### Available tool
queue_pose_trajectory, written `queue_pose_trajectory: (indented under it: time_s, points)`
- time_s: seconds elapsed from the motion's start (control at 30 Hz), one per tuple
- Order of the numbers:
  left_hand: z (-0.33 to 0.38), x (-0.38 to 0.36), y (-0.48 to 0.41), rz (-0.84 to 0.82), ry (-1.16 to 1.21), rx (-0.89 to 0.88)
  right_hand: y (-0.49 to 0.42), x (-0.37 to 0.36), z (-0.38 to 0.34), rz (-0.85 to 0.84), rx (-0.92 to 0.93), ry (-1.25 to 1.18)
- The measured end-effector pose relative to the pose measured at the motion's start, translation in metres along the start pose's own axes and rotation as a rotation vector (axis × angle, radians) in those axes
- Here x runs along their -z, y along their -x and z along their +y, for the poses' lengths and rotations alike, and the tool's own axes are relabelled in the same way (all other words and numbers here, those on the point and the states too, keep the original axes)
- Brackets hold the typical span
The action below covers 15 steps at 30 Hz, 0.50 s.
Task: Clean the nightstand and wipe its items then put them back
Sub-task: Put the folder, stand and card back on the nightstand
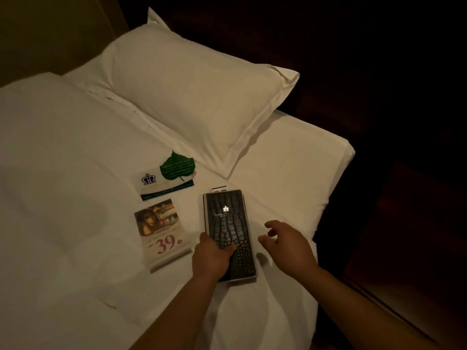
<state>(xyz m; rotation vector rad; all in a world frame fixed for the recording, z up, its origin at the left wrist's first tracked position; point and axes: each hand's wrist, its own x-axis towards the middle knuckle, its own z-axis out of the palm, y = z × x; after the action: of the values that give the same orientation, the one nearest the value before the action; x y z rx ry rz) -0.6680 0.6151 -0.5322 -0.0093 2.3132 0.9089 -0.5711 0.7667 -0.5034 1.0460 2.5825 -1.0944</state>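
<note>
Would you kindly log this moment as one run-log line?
left hand on black folder | right hand open beside it | leaf card, price card on bed

black folder [228, 231] flat | leaf card [177, 165] | promo card [161, 229] | on bed

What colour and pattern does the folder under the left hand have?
The folder is black with a crocodile-skin pattern and a small white crown logo, seen in the head view.
</note>
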Motion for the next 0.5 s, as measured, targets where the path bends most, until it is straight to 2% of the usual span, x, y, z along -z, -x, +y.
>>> queue_pose_trajectory:
  time_s: [0.07, 0.13, 0.2, 0.27, 0.37, 0.5]
  points:
    - [0.001, -0.005, 0.001, 0.003, 0.062, 0.010, 0.000, -0.007, 0.003, -0.076, -0.082, -0.055]
    - [0.000, -0.005, 0.001, -0.033, 0.345, 0.068, 0.000, -0.015, 0.005, -0.167, -0.134, -0.164]
    - [-0.002, -0.002, 0.004, -0.125, 0.683, 0.133, -0.002, -0.019, 0.007, -0.227, -0.186, -0.406]
    - [-0.003, 0.001, 0.006, -0.225, 0.883, 0.163, -0.002, -0.017, 0.008, -0.258, -0.240, -0.650]
    - [0.003, -0.004, 0.011, -0.259, 0.933, 0.084, 0.003, -0.014, 0.011, -0.209, -0.252, -0.839]
    - [0.023, -0.021, 0.019, -0.209, 0.840, -0.028, 0.013, 0.001, 0.014, -0.147, -0.263, -0.904]
